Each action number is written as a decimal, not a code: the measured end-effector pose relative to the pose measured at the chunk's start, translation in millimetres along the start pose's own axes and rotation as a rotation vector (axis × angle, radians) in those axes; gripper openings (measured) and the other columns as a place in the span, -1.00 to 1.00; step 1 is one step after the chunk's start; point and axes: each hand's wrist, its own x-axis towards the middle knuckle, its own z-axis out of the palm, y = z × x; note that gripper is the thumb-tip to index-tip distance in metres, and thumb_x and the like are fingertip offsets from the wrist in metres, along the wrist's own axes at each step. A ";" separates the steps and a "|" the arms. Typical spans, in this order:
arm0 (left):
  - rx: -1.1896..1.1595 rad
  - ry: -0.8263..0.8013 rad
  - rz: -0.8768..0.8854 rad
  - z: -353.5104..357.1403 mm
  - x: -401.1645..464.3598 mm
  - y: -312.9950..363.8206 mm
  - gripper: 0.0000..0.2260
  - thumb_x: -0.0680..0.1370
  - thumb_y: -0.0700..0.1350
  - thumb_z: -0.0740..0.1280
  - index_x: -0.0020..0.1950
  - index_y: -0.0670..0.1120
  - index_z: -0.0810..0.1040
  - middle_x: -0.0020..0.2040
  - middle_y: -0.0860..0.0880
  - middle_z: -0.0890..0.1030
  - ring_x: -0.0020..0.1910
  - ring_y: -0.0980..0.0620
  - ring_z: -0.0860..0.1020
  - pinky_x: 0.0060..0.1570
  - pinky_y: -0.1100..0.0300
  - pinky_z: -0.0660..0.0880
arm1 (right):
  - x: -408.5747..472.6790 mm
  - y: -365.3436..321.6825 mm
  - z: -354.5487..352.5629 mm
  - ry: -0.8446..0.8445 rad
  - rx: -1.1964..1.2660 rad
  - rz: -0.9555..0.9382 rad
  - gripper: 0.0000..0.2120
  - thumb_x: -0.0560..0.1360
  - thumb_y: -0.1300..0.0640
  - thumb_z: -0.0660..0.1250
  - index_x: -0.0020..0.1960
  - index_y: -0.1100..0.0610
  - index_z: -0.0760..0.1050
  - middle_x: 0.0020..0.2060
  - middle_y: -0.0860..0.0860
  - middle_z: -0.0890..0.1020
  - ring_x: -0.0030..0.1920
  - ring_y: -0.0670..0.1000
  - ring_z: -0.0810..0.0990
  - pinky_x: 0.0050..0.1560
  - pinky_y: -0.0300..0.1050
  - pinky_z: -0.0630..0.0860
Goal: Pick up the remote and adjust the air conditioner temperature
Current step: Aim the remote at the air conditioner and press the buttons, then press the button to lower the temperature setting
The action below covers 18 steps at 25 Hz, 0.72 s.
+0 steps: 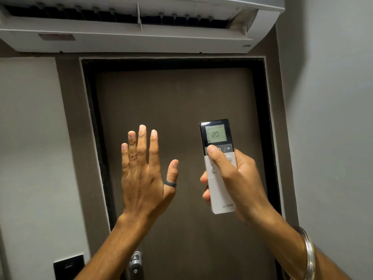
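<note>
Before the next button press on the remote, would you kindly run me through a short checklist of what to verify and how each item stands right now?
1. Remote firmly held: ok, the right hand wraps its lower half.
2. Screen readable: ok, it shows 20.
3. Thumb on the intended key: cannot tell; it covers the key left of the power symbol, while the plus key is uncovered.
4. Remote aimed at the air conditioner: ok, its top end points up toward the unit above the door.
5. Air conditioner louvre open: ok, the vent is exposed.
6. Left hand clear of the remote: ok, open and apart from it.
</note>
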 end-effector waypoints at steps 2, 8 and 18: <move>-0.003 -0.004 0.003 -1.3 0.2 1.4 -0.29 0.66 0.21 0.12 0.69 -0.17 0.12 0.72 -0.20 0.04 0.71 -0.19 -0.05 0.68 -0.12 -0.11 | -1.1 -0.4 -1.4 -0.004 -0.006 -0.003 -0.79 0.63 -0.06 0.40 -0.06 0.07 0.56 -0.22 0.35 0.70 -0.50 0.05 0.69 -0.48 -0.08 0.63; -0.036 -0.024 0.003 -5.0 -1.8 10.4 -0.29 0.65 0.19 0.14 0.69 -0.17 0.12 0.71 -0.20 0.03 0.71 -0.20 -0.06 0.68 -0.14 -0.10 | -1.2 -0.7 -6.1 -0.008 -0.068 0.003 -0.72 0.48 -0.01 0.59 0.03 0.05 0.54 -0.16 0.27 0.72 -0.46 0.04 0.73 -0.41 -0.04 0.68; -0.236 -0.403 0.036 34.4 -148.5 79.6 -0.28 0.66 0.22 0.08 0.71 -0.13 0.03 0.73 -0.15 -0.04 0.71 -0.12 -0.16 0.68 -0.05 -0.21 | -64.2 126.4 -80.7 0.230 -0.658 0.067 -0.37 0.50 -0.10 0.40 0.41 -0.06 0.11 0.09 -0.14 0.43 -0.06 0.00 0.63 -0.10 -0.08 0.60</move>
